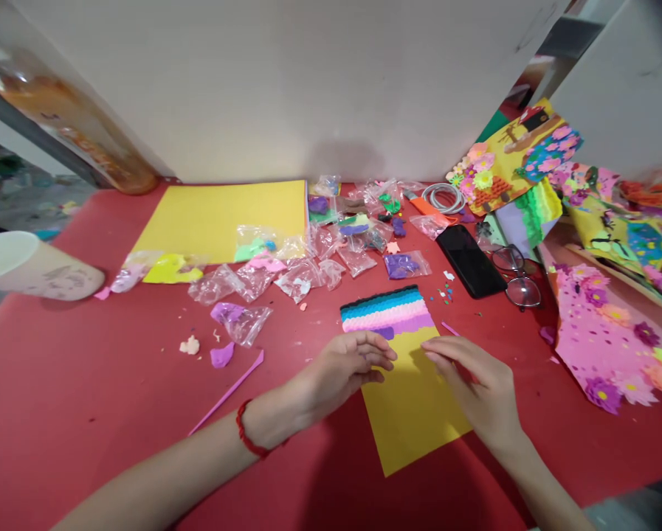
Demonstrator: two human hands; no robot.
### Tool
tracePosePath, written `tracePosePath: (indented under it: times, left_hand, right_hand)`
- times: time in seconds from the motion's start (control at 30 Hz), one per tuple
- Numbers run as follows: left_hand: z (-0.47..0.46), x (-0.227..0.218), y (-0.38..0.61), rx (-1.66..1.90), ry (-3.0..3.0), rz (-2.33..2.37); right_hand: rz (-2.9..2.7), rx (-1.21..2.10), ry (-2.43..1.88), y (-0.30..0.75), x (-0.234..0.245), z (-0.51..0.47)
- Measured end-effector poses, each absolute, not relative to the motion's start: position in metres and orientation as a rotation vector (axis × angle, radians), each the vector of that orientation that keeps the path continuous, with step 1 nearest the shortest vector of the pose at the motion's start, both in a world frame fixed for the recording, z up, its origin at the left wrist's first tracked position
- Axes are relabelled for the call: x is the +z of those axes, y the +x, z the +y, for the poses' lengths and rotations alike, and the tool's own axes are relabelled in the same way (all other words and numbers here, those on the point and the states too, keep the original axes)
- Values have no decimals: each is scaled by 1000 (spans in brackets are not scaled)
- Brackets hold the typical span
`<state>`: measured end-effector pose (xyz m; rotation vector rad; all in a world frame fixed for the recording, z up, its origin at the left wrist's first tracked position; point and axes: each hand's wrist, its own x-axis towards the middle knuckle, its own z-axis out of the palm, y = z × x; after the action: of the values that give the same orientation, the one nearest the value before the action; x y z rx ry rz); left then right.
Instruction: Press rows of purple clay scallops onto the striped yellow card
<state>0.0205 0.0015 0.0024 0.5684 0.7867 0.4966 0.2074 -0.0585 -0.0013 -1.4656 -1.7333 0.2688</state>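
Honestly can't read a single word from over here. The bottle (70, 122) has what looks like lettering (83, 141) down its side, but it's too blurry for me to get a brand. Grey print (68, 279) on the cup (37, 258), scribble (534, 29) on the white panel (286, 74): can't make out either.

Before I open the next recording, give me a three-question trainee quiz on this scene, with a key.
1. Multiple choice: which wrist wears the red bracelet? a) left b) right
2. True or false: the glasses lie beside the black phone.
3. Fill in: the striped bands cover the far end of the ____ sheet seen between the left hand and the right hand.

Key: 1 a; 2 true; 3 yellow.
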Motion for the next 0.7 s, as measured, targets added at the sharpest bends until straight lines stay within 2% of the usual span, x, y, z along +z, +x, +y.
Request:
tracePosePath:
  times: [0.17, 0.33, 0.53, 0.7]
  left_hand:
    - [-1, -7, 23, 441, 779, 712]
    - [-3, -23, 26, 280, 728, 697]
    - [3, -19, 23, 432, 697, 731]
    - [2, -16, 22, 424, 588, 641]
  right_hand:
    - [-1699, 288, -1545, 213, -6, -45]
    - [-1857, 415, -1528, 212, -14, -32]
    - [-1814, 494, -1428, 197, -6, -35]
    - [-1789, 601, -1319, 184, 4, -39]
